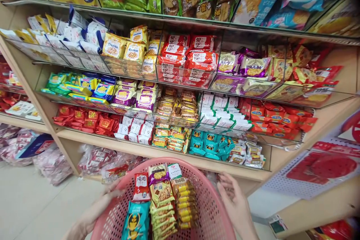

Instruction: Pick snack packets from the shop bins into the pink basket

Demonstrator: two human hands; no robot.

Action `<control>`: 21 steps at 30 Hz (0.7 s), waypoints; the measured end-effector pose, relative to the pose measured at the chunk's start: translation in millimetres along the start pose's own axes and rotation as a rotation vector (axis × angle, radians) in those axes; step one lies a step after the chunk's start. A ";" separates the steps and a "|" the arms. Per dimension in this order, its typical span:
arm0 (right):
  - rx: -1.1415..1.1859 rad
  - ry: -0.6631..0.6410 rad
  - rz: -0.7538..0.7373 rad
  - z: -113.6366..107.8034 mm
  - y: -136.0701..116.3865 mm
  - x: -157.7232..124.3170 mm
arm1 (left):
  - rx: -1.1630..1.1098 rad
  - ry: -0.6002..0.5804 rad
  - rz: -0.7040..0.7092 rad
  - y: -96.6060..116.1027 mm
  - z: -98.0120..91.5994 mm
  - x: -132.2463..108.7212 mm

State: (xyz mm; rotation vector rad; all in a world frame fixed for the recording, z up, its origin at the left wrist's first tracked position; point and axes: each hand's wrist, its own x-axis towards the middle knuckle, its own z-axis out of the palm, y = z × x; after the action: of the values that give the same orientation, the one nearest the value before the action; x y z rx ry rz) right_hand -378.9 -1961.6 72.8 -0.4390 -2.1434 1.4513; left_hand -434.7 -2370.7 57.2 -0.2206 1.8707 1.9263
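A pink plastic basket [107,215] with a perforated wall is at the bottom centre, holding packaged snacks. Inside it are a teal packet [136,221], a red packet [141,186], a purple-and-gold packet [159,173], a stack of gold packets [163,215], a row of small yellow-brown packets [186,204] and a white packet [174,170]. My left hand [97,208], slightly blurred, has its fingers over the basket's left rim. Beside the right rim is my right hand [232,197], its fingers loosely bent and apart, with no packet visible in it.
Ahead stands a wooden shelf [180,154] with glass-fronted tiers of wrapped snacks. Teal packets [210,143] and red packets [87,118] fill low compartments. Plastic bags of goods [53,163] lie on the floor at left. A white perforated panel [298,180] is at right.
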 end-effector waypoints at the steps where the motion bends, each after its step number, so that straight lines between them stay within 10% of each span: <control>1: 0.007 0.015 0.063 -5.3 12.6 -6.4 | -0.082 -0.043 -0.017 -0.1 3.6 -1.1; 6: 0.199 -0.074 0.405 -13.4 41.0 -35.1 | -0.004 -0.052 0.016 3.3 10.2 -2.0; 21: 0.271 -0.156 0.581 0.6 39.9 -35.6 | -0.331 -0.115 0.006 4.7 -7.3 -3.5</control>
State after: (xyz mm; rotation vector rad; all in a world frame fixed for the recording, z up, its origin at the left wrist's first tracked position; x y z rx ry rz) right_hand -350.9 -1965.8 27.4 -0.9232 -1.9765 2.1188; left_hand -434.9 -2378.5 62.4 -0.2006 1.4743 2.1961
